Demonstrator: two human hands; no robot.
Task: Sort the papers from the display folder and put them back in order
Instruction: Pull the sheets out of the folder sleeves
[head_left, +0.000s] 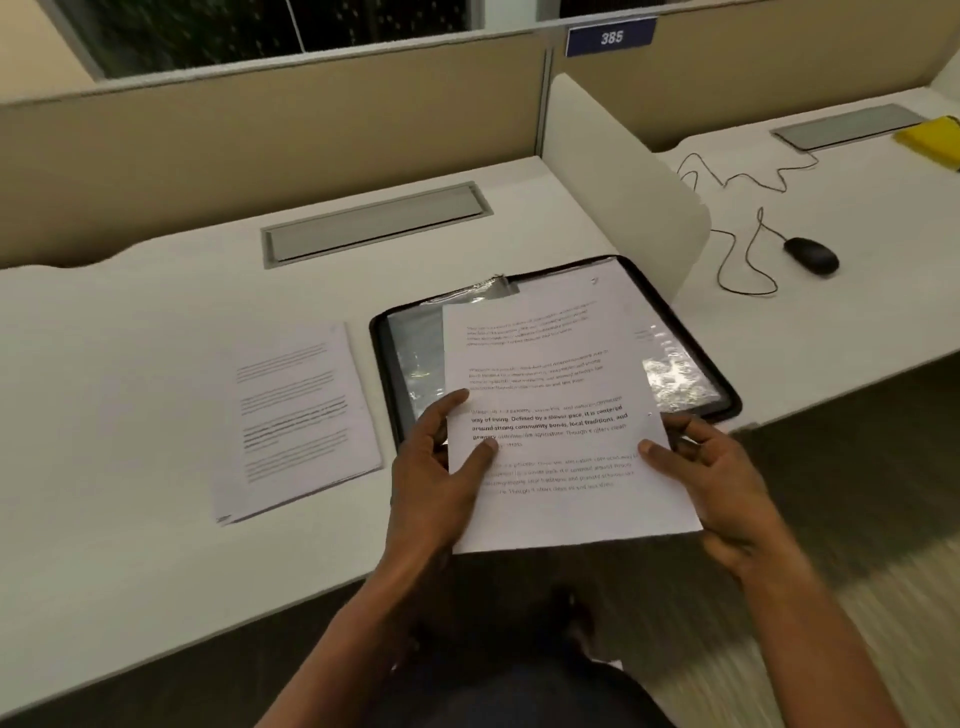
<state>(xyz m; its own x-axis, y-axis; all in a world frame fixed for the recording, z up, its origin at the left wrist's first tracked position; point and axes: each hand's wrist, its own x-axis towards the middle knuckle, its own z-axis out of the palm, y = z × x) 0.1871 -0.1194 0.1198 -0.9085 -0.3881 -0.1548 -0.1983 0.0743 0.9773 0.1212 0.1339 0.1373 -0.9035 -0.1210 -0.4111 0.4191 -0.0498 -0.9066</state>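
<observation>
Two hands (441, 467) — sheet (556, 415) — "385" sign (610, 36)

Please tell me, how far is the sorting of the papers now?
Partly done. Some papers are already out, lying as a stack on the desk left of the open display folder. Both the left hand and right hand hold a printed sheet over it. Ordering and refilling the sleeves remain.

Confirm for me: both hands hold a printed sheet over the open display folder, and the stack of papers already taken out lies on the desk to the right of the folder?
Not quite. The head view shows the stack of papers on the desk to the left of the display folder, not the right. The rest holds: the left hand and right hand hold a printed sheet over the open folder.
</observation>
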